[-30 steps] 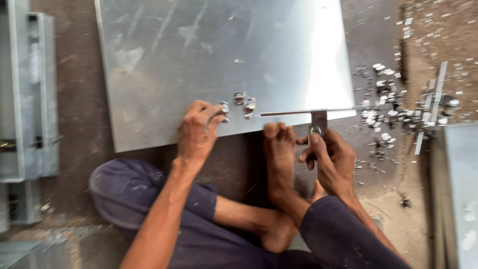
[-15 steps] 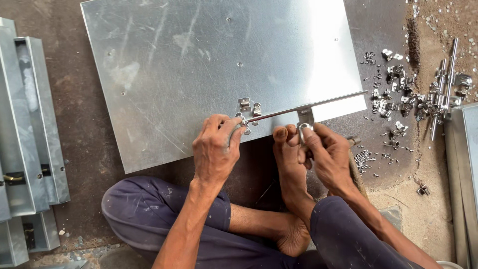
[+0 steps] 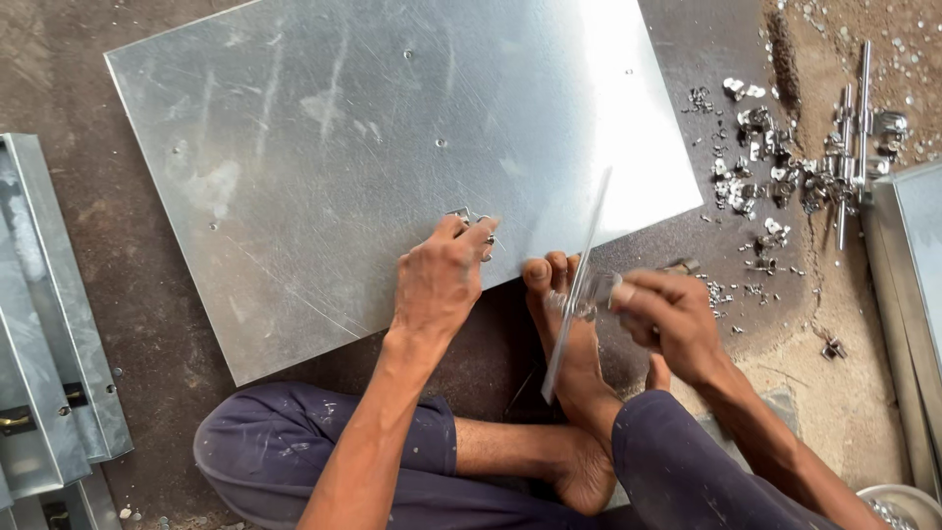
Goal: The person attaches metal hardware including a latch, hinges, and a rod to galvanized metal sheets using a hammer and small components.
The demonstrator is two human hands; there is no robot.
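A large galvanised metal sheet (image 3: 392,157) lies flat on the floor in front of me. My left hand (image 3: 442,280) rests on its near edge, fingers closed on small metal clips (image 3: 471,218). My right hand (image 3: 667,314) grips a small metal fitting with a thin metal rod (image 3: 579,285) through it; the rod now stands steeply, running from the sheet down past my bare foot (image 3: 569,344). I sit cross-legged in dark trousers.
A scatter of small metal clips and brackets (image 3: 775,182) lies on the floor at the right, with longer rods (image 3: 854,128) beside them. Folded metal channels (image 3: 49,324) sit at the left; another sheet's edge (image 3: 913,265) at the right.
The rod has swung from nearly level along the sheet's edge to steeply upright. My right hand has moved right and away from my foot. My left hand stays at the clips.
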